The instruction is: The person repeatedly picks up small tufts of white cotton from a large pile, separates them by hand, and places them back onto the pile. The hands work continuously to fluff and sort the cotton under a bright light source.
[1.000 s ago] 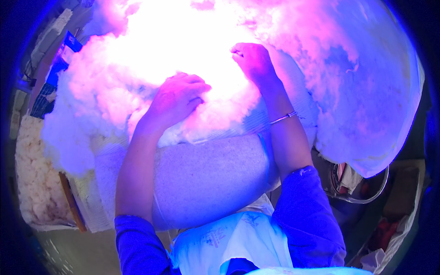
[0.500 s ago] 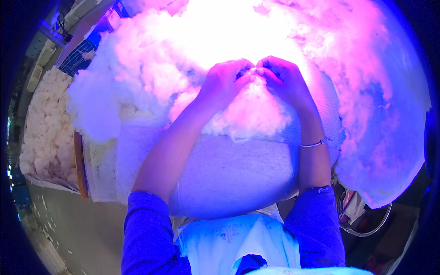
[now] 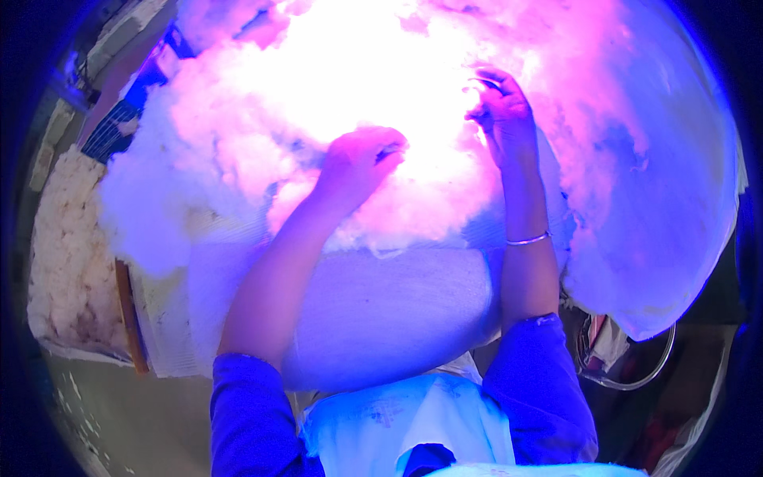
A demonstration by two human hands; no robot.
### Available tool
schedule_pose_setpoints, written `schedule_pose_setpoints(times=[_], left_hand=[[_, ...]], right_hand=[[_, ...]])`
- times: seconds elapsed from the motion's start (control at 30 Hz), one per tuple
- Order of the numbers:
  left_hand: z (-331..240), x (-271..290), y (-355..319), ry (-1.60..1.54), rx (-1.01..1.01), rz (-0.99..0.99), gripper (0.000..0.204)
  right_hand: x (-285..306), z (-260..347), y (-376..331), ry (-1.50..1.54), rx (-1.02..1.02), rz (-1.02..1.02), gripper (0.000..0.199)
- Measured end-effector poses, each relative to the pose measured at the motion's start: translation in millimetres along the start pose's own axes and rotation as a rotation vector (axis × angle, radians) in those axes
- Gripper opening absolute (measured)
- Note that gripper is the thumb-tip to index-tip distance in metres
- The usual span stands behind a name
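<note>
White fluffy fibre (image 3: 214, 119) lies in a large loose heap, tinted pink and violet by strong light. Over its near part my left hand (image 3: 358, 163) has its fingers pinched together, touching the fluff; exactly what sits between the fingertips is lost in the glare. Farther off and to the right, my right hand (image 3: 509, 111) is raised with curled fingers around a bright tuft of fluff (image 3: 474, 97). A bracelet circles the right wrist. Beneath the near fluff is a rounded, pale padded surface (image 3: 381, 310), close to my body.
More fluff rests on a pale sheet (image 3: 675, 238) at the right. On the left stand a beige fibre bundle (image 3: 71, 254), a wooden strip (image 3: 131, 318) and a blue gridded box (image 3: 111, 131). A curved tube (image 3: 636, 383) hangs at lower right. Glare whitens the far middle.
My hands were together over the fluff and have parted. The right moved up and slightly right with a tuft; the left moved down and left. The view has shifted slightly.
</note>
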State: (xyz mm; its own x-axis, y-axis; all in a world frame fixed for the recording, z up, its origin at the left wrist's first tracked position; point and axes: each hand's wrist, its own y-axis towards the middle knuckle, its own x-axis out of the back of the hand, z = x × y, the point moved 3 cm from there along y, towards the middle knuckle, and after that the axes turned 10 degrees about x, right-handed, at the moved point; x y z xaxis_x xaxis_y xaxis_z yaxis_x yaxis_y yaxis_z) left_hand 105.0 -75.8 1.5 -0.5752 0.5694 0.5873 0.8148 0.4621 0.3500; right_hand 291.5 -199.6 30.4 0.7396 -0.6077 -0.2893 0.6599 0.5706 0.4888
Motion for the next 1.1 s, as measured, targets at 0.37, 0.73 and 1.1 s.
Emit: schedule_pose_setpoints(times=[0.37,0.73,1.1], left_hand=[[7,-13,2,-0.084,-0.093,-0.131,0.008],[13,-22,-6,-0.249,-0.007,-0.004,0.016],[19,-14,0,0.101,-0.144,-0.151,0.016]], right_hand=[[-98,22,29,0.315,-0.255,0.016,0.044],[-428,-23,112,-0.305,0.348,0.441,0.034],[-260,-37,87,-0.677,0.425,0.706,0.038]])
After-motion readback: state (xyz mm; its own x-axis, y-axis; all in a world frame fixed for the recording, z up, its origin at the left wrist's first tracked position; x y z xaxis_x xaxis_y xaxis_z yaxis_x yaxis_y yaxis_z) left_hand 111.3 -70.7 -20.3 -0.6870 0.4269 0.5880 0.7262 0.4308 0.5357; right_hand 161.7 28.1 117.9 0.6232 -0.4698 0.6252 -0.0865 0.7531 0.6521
